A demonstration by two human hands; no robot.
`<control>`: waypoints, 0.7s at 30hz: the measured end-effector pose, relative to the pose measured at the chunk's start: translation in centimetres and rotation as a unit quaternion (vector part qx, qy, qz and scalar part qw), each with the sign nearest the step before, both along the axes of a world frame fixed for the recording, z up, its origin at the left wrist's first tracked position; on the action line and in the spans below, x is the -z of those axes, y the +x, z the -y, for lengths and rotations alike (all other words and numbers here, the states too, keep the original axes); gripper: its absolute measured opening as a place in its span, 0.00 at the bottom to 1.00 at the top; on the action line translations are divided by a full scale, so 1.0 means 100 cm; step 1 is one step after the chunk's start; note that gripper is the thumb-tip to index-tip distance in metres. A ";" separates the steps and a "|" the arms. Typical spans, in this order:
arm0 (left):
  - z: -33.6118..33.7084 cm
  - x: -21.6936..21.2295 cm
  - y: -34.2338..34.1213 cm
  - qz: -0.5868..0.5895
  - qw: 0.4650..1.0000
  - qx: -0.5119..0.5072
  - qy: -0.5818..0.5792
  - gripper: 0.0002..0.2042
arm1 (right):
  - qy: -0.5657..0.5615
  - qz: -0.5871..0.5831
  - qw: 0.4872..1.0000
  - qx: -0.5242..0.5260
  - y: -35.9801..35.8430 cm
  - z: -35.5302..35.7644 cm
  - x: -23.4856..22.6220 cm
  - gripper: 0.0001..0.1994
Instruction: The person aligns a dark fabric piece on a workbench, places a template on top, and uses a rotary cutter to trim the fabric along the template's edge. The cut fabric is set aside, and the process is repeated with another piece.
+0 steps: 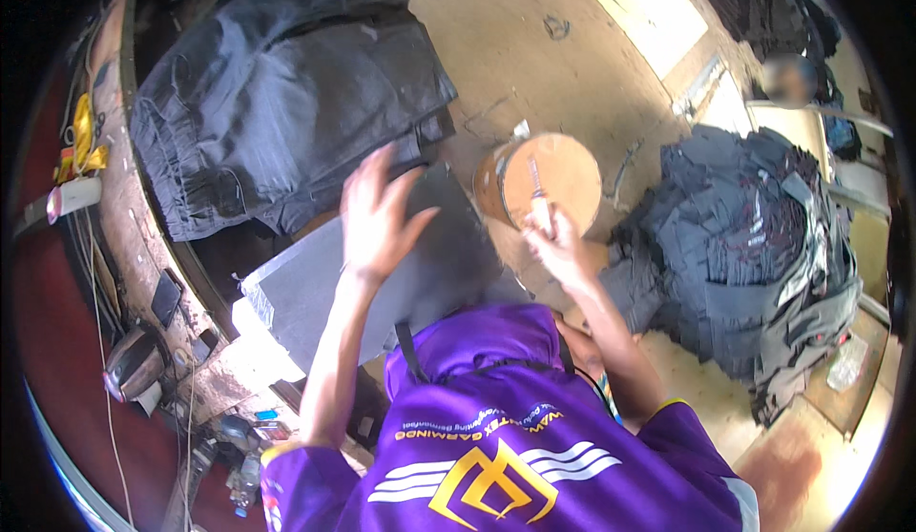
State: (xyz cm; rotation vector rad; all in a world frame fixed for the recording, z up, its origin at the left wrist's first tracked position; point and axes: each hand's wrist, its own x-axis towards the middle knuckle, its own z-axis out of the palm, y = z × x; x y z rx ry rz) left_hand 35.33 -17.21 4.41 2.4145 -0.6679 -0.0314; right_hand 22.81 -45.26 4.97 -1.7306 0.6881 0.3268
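Observation:
My right hand [561,249] is closed round the pale handle of a slim tool [537,188] with a thin dark shaft; its exact kind I cannot make out. The shaft points away from me, over the round tan top of a drum-shaped block [577,174]. My left hand [375,212], slightly blurred, has its fingers spread and holds nothing. Below it lies a flat dark grey panel [315,279], with pale tape along its left edge. Beyond the left hand is a large heap of dark trousers [277,103] with gathered waistbands.
Stacked dark cloth pieces [735,246] form a big pile at the right. Along the left bench edge are a phone [166,298], a yellow-handled tool [86,136] and a white roll [78,196]. A pale yellow sheet [649,12] lies on the floor at the far right.

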 end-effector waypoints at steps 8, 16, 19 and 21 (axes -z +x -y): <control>-0.210 0.042 -0.237 0.034 0.812 -0.566 0.140 0.22 | 0.095 -0.015 0.994 -0.048 -0.003 -0.022 0.058 0.23; -0.234 0.154 -0.289 -0.008 0.589 -0.708 -0.390 0.43 | 0.193 -0.101 0.974 -0.053 0.013 -0.015 0.063 0.13; -0.237 0.158 -0.279 -0.004 0.573 -0.780 -0.253 0.47 | 0.235 -0.141 0.960 -0.065 0.016 -0.008 0.066 0.11; -0.236 0.156 -0.275 -0.031 0.573 -0.748 -0.334 0.47 | 0.250 -0.157 0.954 -0.057 0.017 -0.005 0.067 0.11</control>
